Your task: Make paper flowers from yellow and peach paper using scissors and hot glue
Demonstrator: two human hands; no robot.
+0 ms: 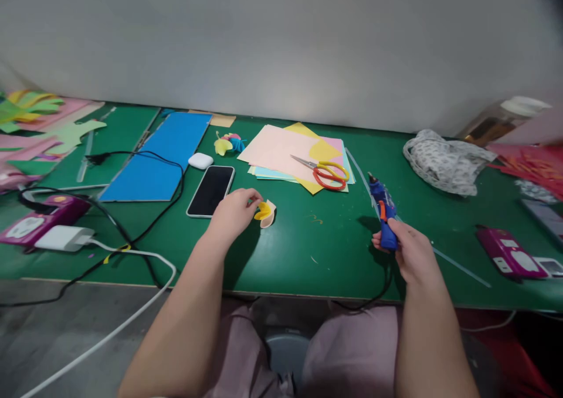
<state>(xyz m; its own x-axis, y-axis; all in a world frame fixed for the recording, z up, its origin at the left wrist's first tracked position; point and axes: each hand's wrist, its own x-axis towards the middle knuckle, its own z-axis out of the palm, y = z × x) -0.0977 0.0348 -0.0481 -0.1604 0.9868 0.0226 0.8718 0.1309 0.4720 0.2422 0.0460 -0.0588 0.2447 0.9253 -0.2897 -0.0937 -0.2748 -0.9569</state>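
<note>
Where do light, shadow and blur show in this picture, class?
In the head view, a soft bright patch lies on the grey wall; in the head view, dark shadows fall on the green table near the left hand and right hand; in the head view, the red strips at the right edge look smeared.

1. Smooth, slightly shiny vibes are being given off by the green tabletop (334, 240).
2. Matt paper is being shown by the stacked sheets (272, 152), the curled piece (268, 217) too.
3. Smooth hard plastic is being shown by the glue gun (389, 237).
4. Metal blades, plasticky handles are being sported by the scissors (315, 166).
5. Glossy, glass-like black is being shown by the phone (209, 193), crumpled cloth by the patterned bundle (440, 160).
</note>
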